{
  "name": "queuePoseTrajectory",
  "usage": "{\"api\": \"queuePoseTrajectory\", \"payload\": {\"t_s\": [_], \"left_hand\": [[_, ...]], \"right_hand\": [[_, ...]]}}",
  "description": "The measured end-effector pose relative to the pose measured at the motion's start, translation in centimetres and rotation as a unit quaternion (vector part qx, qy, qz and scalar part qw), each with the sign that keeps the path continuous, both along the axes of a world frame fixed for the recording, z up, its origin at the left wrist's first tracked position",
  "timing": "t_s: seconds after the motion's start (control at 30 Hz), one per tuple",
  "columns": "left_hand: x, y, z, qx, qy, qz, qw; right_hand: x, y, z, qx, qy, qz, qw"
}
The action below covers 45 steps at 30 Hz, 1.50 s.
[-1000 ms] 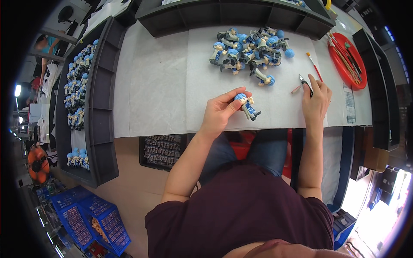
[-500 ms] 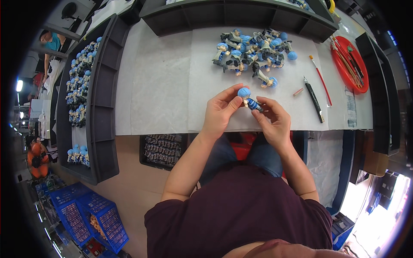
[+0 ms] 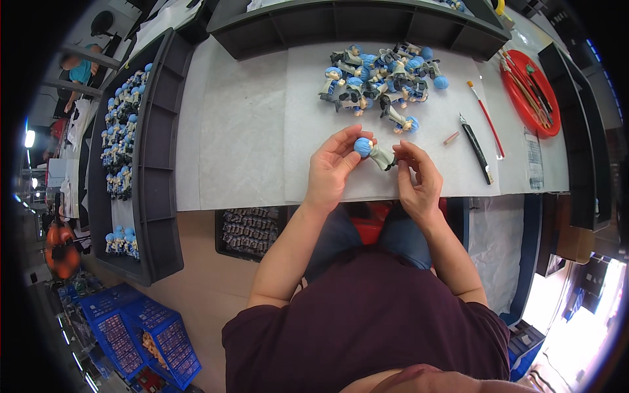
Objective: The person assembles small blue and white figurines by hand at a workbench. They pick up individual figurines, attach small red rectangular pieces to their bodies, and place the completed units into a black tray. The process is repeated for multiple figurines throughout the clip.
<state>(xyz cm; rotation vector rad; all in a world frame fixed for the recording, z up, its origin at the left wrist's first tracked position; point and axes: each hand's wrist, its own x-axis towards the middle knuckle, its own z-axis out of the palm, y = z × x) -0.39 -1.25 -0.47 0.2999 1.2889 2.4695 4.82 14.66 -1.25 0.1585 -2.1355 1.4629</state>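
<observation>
Gripped by the rounded blue head between closed thumb and fingers of the left hand (image 3: 329, 173): a figurine (image 3: 382, 158), stretching rightward from it, long axis slanting down to dark feet nearest the half-curled right hand (image 3: 422, 185), cannot tell if touching; smooth and pale along the coat; beyond, heaped on a whitish sheet (image 3: 304, 98), more blue-haired figurines (image 3: 397, 71); off right, slim black knife (image 3: 476, 150), red-handled brush (image 3: 486, 120)

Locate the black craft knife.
In the head view, the black craft knife lies on the right side of the worktop, between the small pink stick and the red-handled brush.
</observation>
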Motion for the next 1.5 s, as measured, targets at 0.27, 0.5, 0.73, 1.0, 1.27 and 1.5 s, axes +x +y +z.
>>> {"api": "queuePoseTrajectory", "payload": {"t_s": [0.27,0.5,0.73,1.0,1.27,1.5], "left_hand": [[0.1,0.3,0.7,-0.034,0.009,-0.045,0.998],[0.5,0.7,-0.1,-0.087,0.049,-0.010,0.995],[0.6,0.8,0.2,-0.144,0.053,0.006,0.988],[0.8,0.9,0.2,-0.158,0.047,0.023,0.986],[1.0,1.0,0.0,-0.157,0.036,0.024,0.987],[0.4,2.9,1.8,-0.345,0.180,0.016,0.921]], "right_hand": [[0.3,1.2,2.3,-0.059,-0.146,0.103,0.982],[6.6,11.4,3.8,-0.222,0.054,-0.219,0.949],[16.0,28.2,-10.0,-0.152,-0.098,-0.563,0.806],[15.3,27.7,-18.7,0.028,-0.343,-0.497,0.797],[13.6,28.4,-20.8,0.072,-0.360,-0.466,0.805],[14.0,28.1,-18.0,0.092,-0.315,-0.500,0.801]]}}
